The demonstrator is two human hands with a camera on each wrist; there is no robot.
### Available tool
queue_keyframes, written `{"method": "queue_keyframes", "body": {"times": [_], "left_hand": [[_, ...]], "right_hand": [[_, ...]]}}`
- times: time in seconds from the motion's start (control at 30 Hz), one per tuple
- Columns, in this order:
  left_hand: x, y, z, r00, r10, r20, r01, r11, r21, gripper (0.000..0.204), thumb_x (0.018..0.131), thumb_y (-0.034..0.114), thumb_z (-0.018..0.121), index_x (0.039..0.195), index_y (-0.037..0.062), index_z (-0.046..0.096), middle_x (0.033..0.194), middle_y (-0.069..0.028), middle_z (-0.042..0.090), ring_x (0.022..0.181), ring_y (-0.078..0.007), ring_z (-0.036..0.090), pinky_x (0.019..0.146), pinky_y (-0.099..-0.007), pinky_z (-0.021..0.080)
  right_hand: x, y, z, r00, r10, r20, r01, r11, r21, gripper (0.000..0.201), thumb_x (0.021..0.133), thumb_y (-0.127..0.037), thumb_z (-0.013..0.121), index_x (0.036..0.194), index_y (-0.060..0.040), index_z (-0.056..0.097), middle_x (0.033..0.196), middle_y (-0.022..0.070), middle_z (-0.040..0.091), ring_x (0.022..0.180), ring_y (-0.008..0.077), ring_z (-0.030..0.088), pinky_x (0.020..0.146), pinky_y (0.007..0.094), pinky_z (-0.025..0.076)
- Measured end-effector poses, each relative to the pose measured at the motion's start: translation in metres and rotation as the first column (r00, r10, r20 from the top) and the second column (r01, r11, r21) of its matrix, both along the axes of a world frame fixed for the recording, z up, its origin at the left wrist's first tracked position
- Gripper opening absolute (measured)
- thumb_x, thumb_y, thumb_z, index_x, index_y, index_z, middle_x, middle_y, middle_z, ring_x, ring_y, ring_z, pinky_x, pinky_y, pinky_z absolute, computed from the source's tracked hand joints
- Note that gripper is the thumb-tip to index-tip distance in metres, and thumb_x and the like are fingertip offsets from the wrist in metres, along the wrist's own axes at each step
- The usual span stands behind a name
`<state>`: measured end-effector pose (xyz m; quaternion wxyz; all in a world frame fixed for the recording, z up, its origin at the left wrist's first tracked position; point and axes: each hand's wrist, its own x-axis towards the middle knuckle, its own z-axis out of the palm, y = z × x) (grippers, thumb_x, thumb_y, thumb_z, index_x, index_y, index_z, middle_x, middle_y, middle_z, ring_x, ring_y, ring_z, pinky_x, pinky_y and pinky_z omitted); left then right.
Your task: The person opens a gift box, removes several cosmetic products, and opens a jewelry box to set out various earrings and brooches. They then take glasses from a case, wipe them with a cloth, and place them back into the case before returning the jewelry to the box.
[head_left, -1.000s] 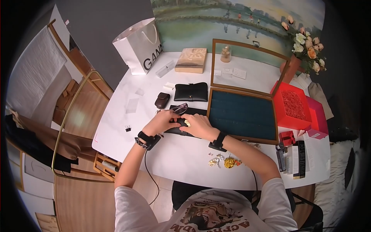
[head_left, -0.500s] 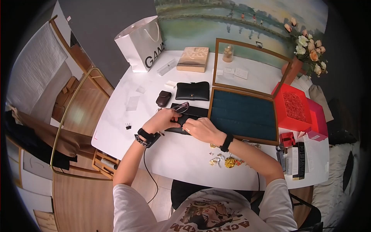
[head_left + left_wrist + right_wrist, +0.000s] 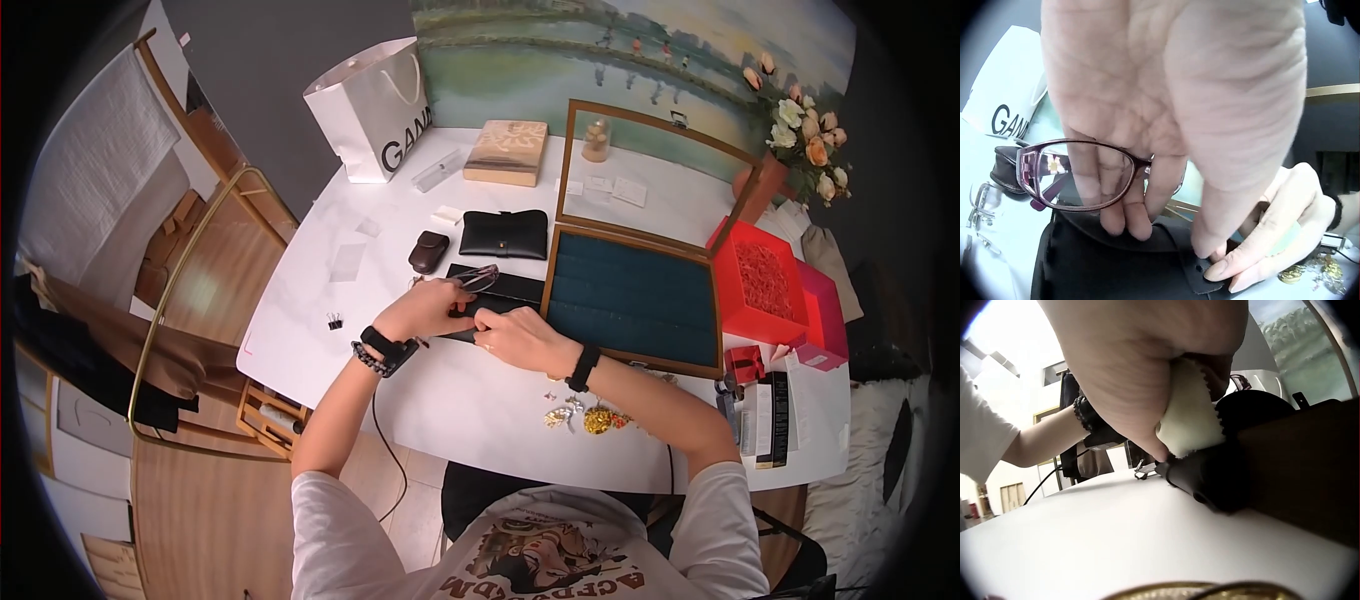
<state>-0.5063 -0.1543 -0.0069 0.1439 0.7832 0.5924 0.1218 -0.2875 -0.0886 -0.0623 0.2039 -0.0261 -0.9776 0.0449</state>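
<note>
Purple-framed eyeglasses (image 3: 1030, 172) are held in the curled fingers of my left hand (image 3: 425, 308), whose fingertips come down to the flap of a black eyeglass case (image 3: 1110, 265). The case lies on the table, with its strap tab (image 3: 1200, 272) at the front. My right hand (image 3: 525, 338) has its fingers at this tab, close to the left thumb. A cream cleaning cloth (image 3: 1191, 419) with a zigzag edge is gripped in the right hand, mostly hidden from the head view. The hands cover part of the case.
To the right stands a wooden display box (image 3: 635, 300) with its glass lid raised. Behind the hands lie a black pouch (image 3: 504, 236) and a small brown case (image 3: 429, 252). Gold jewelry (image 3: 597, 420) lies near the front edge; a red box (image 3: 765, 290) is farther right.
My right hand has turned and its fingers have moved onto the case's front. The cream cloth, seen earlier at its fingers, is now tucked from the head view. The left hand stays nearly in place.
</note>
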Motion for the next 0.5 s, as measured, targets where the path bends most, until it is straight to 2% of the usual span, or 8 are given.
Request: {"method": "queue_keyframes", "body": {"times": [0.03, 0.07, 0.13, 0.2, 0.3, 0.43, 0.5], "left_hand": [[0.001, 0.000, 0.003, 1.000, 0.003, 0.000, -0.003, 1.000, 0.000, 0.039, 0.084, 0.028, 0.082, 0.112, 0.0005, 0.078, 0.086, -0.0130, 0.070, 0.077, -0.0299, 0.068, 0.070, -0.0394, 0.054], [0.001, 0.000, 0.004, 1.000, -0.004, -0.006, 0.004, 1.000, -0.016, 0.041, 0.084, 0.031, 0.083, 0.112, 0.0005, 0.078, 0.086, -0.0128, 0.069, 0.077, -0.0298, 0.068, 0.070, -0.0393, 0.054], [-0.001, -0.001, 0.002, 1.000, -0.010, -0.011, 0.010, 0.999, -0.035, 0.043, 0.084, 0.034, 0.083, 0.111, 0.0005, 0.078, 0.085, -0.0126, 0.068, 0.077, -0.0296, 0.067, 0.070, -0.0393, 0.053], [-0.003, 0.000, -0.004, 1.000, -0.005, 0.009, 0.005, 0.999, 0.038, 0.049, 0.081, 0.038, 0.086, 0.111, 0.0001, 0.078, 0.086, -0.0123, 0.068, 0.079, -0.0297, 0.067, 0.071, -0.0393, 0.053], [-0.002, 0.001, -0.009, 0.999, 0.040, 0.010, -0.040, 0.999, 0.028, 0.054, 0.077, 0.040, 0.089, 0.111, -0.0003, 0.078, 0.087, -0.0123, 0.068, 0.080, -0.0296, 0.068, 0.072, -0.0391, 0.053], [-0.001, 0.000, -0.008, 0.999, 0.027, 0.017, -0.028, 0.998, 0.049, 0.055, 0.074, 0.038, 0.091, 0.112, -0.0009, 0.078, 0.087, -0.0122, 0.069, 0.080, -0.0297, 0.068, 0.072, -0.0391, 0.053], [0.000, 0.000, -0.006, 1.000, 0.018, 0.015, -0.019, 0.999, 0.047, 0.056, 0.072, 0.035, 0.093, 0.112, -0.0010, 0.078, 0.086, -0.0122, 0.069, 0.080, -0.0297, 0.069, 0.072, -0.0391, 0.053]], "right_hand": [[0.002, 0.000, 0.004, 1.000, -0.008, 0.003, 0.008, 0.999, -0.050, 0.011, 0.085, -0.013, 0.072, 0.094, -0.0073, 0.075, 0.099, 0.0073, 0.062, 0.067, 0.0252, 0.068, 0.060, 0.0391, 0.055], [0.003, 0.002, 0.005, 1.000, -0.004, 0.003, 0.004, 0.999, -0.049, 0.011, 0.085, -0.013, 0.072, 0.094, -0.0073, 0.075, 0.099, 0.0073, 0.062, 0.067, 0.0252, 0.068, 0.060, 0.0391, 0.055], [0.006, 0.004, 0.008, 0.999, -0.010, 0.034, 0.011, 0.999, -0.040, 0.014, 0.085, -0.014, 0.074, 0.098, -0.0087, 0.077, 0.109, 0.0050, 0.063, 0.067, 0.0235, 0.069, 0.058, 0.0376, 0.055], [0.011, 0.006, 0.014, 0.999, 0.009, 0.033, -0.008, 1.000, -0.021, 0.013, 0.087, -0.015, 0.074, 0.098, -0.0093, 0.078, 0.110, 0.0045, 0.064, 0.067, 0.0235, 0.069, 0.057, 0.0369, 0.055], [0.017, 0.007, 0.017, 0.997, 0.026, 0.070, -0.027, 0.999, 0.018, 0.012, 0.090, -0.016, 0.072, 0.098, -0.0098, 0.078, 0.111, 0.0037, 0.065, 0.066, 0.0234, 0.069, 0.056, 0.0357, 0.055], [0.022, 0.006, 0.021, 0.983, 0.027, 0.179, -0.040, 0.997, 0.070, 0.015, 0.094, -0.020, 0.069, 0.098, -0.0090, 0.078, 0.115, 0.0018, 0.070, 0.066, 0.0237, 0.070, 0.056, 0.0361, 0.055], [0.026, 0.002, 0.022, 0.987, 0.029, 0.159, -0.039, 0.997, 0.059, 0.014, 0.093, -0.020, 0.069, 0.093, -0.0078, 0.077, 0.117, 0.0034, 0.072, 0.069, 0.0237, 0.072, 0.059, 0.0367, 0.056]]}}
